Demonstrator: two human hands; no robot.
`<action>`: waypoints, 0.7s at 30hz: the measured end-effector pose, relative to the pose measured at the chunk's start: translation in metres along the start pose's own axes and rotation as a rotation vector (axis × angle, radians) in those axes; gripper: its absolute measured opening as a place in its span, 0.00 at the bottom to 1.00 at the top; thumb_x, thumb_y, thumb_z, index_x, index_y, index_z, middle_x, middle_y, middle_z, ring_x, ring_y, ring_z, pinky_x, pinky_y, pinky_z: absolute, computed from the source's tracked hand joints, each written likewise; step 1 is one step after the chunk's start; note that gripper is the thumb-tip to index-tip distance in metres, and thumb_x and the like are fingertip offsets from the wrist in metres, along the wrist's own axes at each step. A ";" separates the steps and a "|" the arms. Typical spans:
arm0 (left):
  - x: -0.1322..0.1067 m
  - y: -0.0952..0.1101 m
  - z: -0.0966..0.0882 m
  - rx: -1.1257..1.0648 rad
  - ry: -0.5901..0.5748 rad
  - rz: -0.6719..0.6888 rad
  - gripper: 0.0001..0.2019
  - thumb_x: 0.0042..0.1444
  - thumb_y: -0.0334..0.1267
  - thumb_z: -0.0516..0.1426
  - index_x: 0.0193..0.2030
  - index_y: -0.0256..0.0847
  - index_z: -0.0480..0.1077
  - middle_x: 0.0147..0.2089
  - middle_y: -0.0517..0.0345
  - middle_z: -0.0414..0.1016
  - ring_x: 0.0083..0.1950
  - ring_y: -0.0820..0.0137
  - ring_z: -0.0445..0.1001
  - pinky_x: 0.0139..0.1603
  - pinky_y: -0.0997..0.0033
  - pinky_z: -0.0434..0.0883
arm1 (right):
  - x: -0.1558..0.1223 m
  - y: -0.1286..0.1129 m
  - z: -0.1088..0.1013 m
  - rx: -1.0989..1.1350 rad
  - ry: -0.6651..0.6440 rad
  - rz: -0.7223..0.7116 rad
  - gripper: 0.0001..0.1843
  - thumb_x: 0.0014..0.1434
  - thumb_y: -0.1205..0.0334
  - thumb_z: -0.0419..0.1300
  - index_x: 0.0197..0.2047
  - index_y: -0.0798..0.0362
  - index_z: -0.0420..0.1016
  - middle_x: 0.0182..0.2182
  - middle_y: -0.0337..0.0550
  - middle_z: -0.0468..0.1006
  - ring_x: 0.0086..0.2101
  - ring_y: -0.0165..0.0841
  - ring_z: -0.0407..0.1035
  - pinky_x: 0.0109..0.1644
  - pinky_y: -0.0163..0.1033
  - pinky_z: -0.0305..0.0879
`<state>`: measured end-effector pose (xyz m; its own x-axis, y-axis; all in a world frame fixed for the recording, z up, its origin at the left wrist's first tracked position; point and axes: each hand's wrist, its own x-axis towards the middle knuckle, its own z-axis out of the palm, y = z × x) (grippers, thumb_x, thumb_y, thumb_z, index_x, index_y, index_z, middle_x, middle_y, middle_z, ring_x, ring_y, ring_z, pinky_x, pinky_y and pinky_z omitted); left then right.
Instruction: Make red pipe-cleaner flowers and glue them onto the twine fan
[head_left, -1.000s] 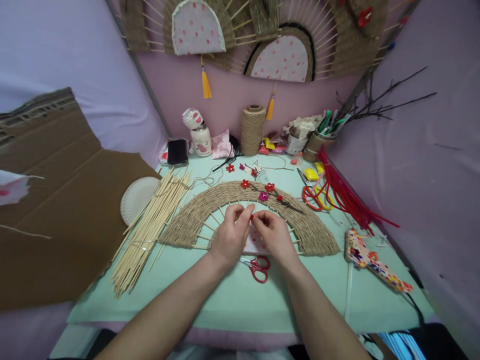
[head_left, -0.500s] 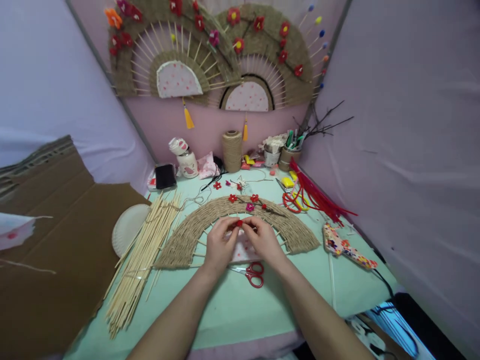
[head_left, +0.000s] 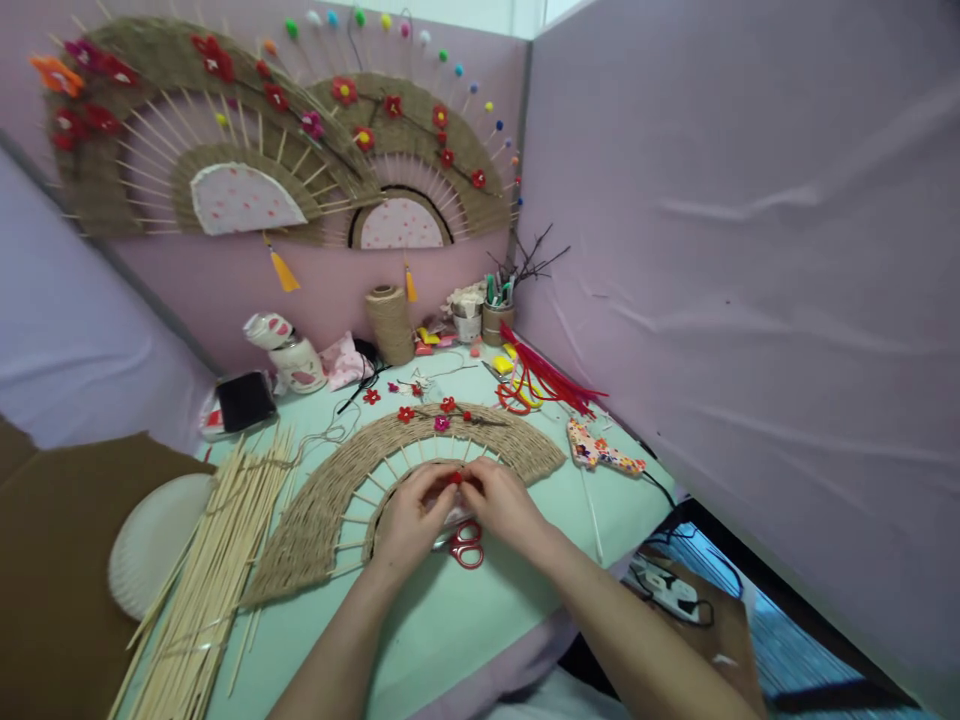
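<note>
Head view: left hand (head_left: 411,512) and right hand (head_left: 501,502), pinching one small red piece (head_left: 455,479) (shape indistinct) over woven fan (head_left: 315,512).

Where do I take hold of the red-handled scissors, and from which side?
I'd take the red-handled scissors by the finger loops, coming from the near right with the right grip, once it is free of the small red piece. The scissors lie flat, loops uncovered and toward the right, while the blades point left, toward the left grip.
</note>
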<state>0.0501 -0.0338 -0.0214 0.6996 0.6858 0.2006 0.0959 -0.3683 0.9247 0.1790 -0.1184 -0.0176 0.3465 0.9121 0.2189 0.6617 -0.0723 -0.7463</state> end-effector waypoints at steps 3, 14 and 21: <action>0.001 0.001 0.002 -0.011 -0.001 -0.034 0.09 0.52 0.38 0.59 0.40 0.43 0.77 0.44 0.52 0.78 0.47 0.64 0.73 0.52 0.64 0.68 | -0.006 -0.004 -0.010 -0.009 -0.072 -0.029 0.09 0.56 0.70 0.55 0.32 0.51 0.77 0.30 0.42 0.76 0.33 0.33 0.69 0.38 0.37 0.61; 0.010 0.002 -0.025 -1.037 0.228 -0.460 0.12 0.43 0.32 0.67 0.34 0.36 0.71 0.30 0.59 0.73 0.28 0.80 0.69 0.27 0.84 0.66 | -0.041 0.127 -0.159 -0.651 0.026 0.241 0.20 0.53 0.56 0.56 0.47 0.53 0.75 0.42 0.56 0.77 0.42 0.48 0.72 0.44 0.48 0.65; 0.012 -0.004 -0.030 -1.192 0.274 -0.469 0.09 0.45 0.26 0.65 0.35 0.35 0.73 0.31 0.56 0.74 0.31 0.79 0.72 0.30 0.85 0.71 | -0.036 0.170 -0.155 -0.647 -0.117 0.264 0.29 0.48 0.56 0.58 0.54 0.56 0.71 0.37 0.56 0.78 0.38 0.48 0.73 0.41 0.47 0.68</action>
<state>0.0367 -0.0054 -0.0132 0.5915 0.7529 -0.2885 -0.4911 0.6202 0.6117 0.3824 -0.2258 -0.0550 0.5004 0.8657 -0.0142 0.8400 -0.4894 -0.2342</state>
